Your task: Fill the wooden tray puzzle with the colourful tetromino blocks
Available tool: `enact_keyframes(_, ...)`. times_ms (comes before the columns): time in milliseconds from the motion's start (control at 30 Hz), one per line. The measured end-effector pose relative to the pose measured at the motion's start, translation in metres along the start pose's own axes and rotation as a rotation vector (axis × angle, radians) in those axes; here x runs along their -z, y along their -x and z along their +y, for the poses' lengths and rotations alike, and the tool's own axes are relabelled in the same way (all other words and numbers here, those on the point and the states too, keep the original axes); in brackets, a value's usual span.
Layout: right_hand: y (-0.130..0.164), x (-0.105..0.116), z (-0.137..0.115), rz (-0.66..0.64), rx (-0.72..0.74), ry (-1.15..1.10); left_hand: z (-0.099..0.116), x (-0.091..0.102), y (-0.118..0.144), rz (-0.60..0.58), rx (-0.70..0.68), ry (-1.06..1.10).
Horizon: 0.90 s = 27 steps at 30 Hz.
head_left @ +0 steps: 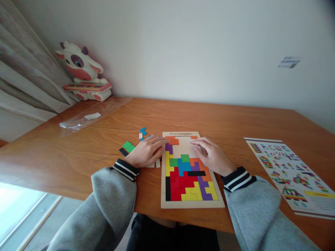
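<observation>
A wooden puzzle board [193, 204] lies in front of me, partly filled with coloured block pieces. My left hand [148, 150] rests at its upper left edge, fingers stretched out, fingertips beside an orange piece [172, 141] and a purple piece [169, 149]. Over the upper right side is my right hand [212, 155], its fingers loosely extended and thumb apart, near another orange piece [194, 137] that it partly hides. Red pieces [180, 184], a blue piece [184, 166] and a black bar [196, 173] sit lower in the frame. I see nothing held in either hand.
Left of the board lie loose green pieces [128, 146], a blue piece [143, 131] and white pieces [157, 163], some behind my left hand. A printed pattern sheet [290, 174] is at the right. Farther back are a clear plastic bag [78, 122] and a cow-shaped toy keyboard [87, 87].
</observation>
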State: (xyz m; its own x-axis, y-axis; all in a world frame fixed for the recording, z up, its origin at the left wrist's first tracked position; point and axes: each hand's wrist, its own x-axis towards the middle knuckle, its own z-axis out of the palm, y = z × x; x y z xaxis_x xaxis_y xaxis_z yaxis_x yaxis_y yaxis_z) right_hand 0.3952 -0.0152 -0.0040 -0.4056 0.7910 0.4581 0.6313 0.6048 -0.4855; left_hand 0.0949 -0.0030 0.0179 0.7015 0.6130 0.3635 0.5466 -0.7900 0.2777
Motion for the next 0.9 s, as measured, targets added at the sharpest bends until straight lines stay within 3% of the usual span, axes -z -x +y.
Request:
enact_keyframes(167,0.001,-0.002,0.009,0.031,-0.060,0.071,-0.024,0.024,0.027,0.083,0.118,-0.086)
enact_keyframes(300,0.004,-0.006,0.018,0.040,-0.097,0.131,-0.039,0.034,0.054,0.018,0.238,-0.172)
enact_keyframes(467,0.006,-0.009,0.027,0.070,-0.090,0.138,-0.046,0.032,0.076,-0.086,0.320,-0.173)
enact_keyframes(667,0.007,-0.008,0.032,0.062,-0.074,0.142,-0.047,0.023,0.078,-0.116,0.377,-0.188)
enact_keyframes(900,0.010,-0.005,0.033,0.038,-0.132,0.119,-0.048,0.022,0.068,0.009,0.314,-0.073)
